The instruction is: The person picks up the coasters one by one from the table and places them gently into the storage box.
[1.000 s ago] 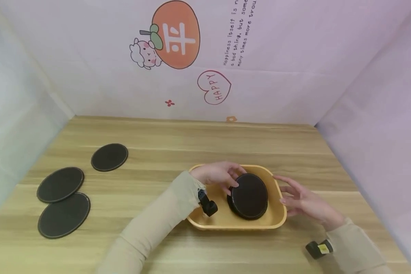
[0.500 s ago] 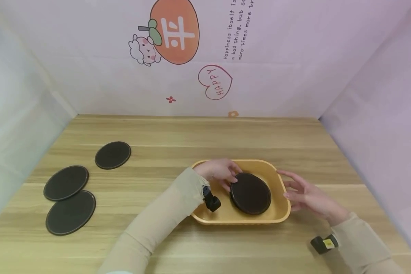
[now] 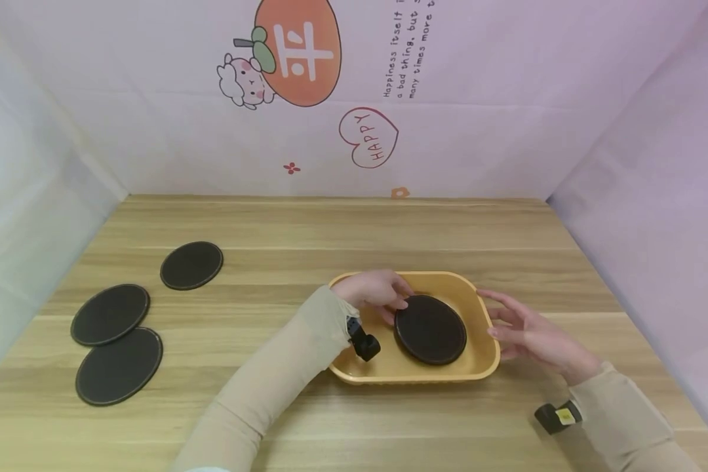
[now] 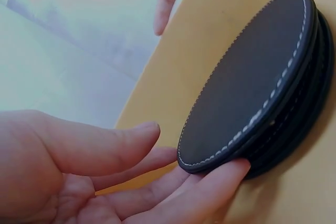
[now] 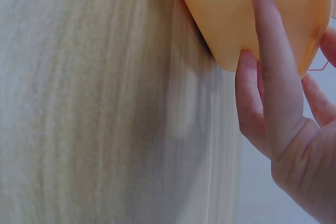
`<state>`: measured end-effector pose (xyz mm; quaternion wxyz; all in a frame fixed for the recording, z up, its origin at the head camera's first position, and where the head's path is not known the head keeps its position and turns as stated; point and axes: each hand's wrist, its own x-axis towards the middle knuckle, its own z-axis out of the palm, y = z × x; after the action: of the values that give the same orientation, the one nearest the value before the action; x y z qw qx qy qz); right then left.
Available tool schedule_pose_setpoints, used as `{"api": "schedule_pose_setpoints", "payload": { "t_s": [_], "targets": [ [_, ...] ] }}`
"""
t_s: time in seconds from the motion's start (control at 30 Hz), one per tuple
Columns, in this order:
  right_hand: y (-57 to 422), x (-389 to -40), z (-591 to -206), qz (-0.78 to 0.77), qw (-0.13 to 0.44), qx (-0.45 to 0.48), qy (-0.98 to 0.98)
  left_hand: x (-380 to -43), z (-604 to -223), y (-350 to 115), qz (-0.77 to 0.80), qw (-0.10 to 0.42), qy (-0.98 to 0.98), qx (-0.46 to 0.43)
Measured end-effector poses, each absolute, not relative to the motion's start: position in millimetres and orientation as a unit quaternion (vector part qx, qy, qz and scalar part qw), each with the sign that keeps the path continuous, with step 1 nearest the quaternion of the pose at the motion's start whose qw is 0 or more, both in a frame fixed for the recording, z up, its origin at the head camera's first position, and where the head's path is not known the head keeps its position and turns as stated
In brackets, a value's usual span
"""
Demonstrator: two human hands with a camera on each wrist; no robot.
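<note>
A stack of round black coasters (image 3: 431, 330) with pale edge stitching sits in the yellow plastic basket (image 3: 354, 375). My left hand (image 3: 373, 290) reaches in over the basket's left side. In the left wrist view its thumb stands apart from the top coaster (image 4: 247, 77), while the fingertips (image 4: 231, 174) touch the stack's lower edge. At the basket's right end is my right hand (image 3: 533, 337), its fingers spread along the outer wall. The right wrist view has two long, nearly straight fingers (image 5: 275, 61) against that wall, with the thumb by the rim.
Three more black coasters lie on the wooden table at the left: one (image 3: 191, 265) by itself farther back, another (image 3: 111, 314) overlapping a nearer one (image 3: 120, 367). White printed cloth (image 3: 478, 144) closes off the back and both sides.
The top coaster, earlier tilted under my left thumb, now lies evenly on the stack. My left thumb has come off it. My right hand stays at the basket's end.
</note>
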<state>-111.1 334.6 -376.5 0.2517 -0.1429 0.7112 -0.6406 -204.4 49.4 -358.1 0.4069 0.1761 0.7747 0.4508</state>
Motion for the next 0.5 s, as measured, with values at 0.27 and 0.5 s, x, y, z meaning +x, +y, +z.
{"api": "schedule_pose_setpoints", "payload": {
  "t_s": [0.27,0.5],
  "targets": [
    [334.7,-111.3,-377.2,-0.646,0.255,-0.142,0.705,-205.5,-356.8,48.4,0.446,0.380,0.789,0.185],
    [334.8,-109.9,-377.1,-0.631,0.252,-0.138,0.720,-204.4,-355.5,46.8,0.440,0.379,0.788,0.204]
  ]
}}
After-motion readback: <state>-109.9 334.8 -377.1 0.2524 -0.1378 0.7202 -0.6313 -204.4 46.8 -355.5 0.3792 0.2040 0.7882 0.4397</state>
